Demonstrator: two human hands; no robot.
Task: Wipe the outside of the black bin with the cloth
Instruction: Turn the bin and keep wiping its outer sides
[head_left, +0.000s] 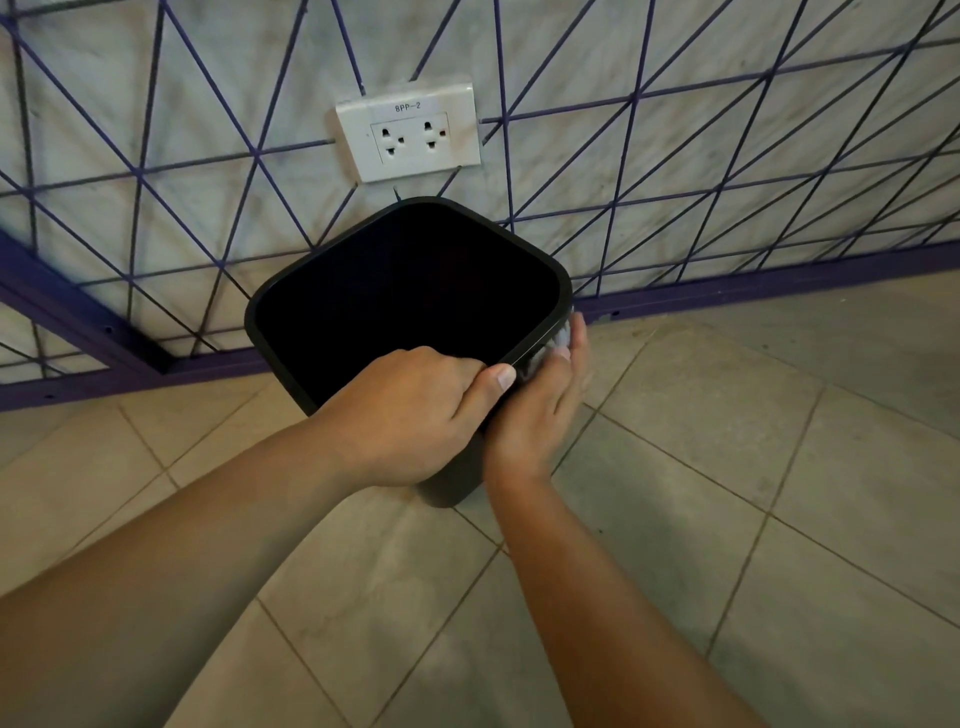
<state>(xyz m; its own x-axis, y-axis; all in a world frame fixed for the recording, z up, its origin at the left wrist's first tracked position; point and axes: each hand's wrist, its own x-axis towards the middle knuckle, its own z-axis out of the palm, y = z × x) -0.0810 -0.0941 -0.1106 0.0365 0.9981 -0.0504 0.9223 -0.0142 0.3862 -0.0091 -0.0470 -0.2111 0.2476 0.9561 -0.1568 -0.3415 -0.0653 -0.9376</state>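
Forearms reach in from the bottom edge, both bare, crossing a floor (727, 467) of pale square tiles. Closest to the bin, the left hand (410, 415) grips the near rim, fingers curled over the edge and into the dark inside, thumb laid along the outside of the rim. Just beside it, the right hand (545, 400) lies flat against the bin's right outer wall, fingers straight and pointing away, pressing a light-coloured cloth (558, 343) to the wall; only a small bit of the cloth shows between the fingers and the rim.

Between the hands sits the black bin (322, 384), squarish with rounded corners, its open mouth tilted toward the camera, its base on the tiles where the floor meets the wall. Behind it runs a purple skirting strip (727, 291). Above that the wall (156, 130) is pale, marbled, and crossed by thin purple lines in triangles. A white double socket plate (410, 132), marked 8PP-2, is fixed just above the bin's far rim.
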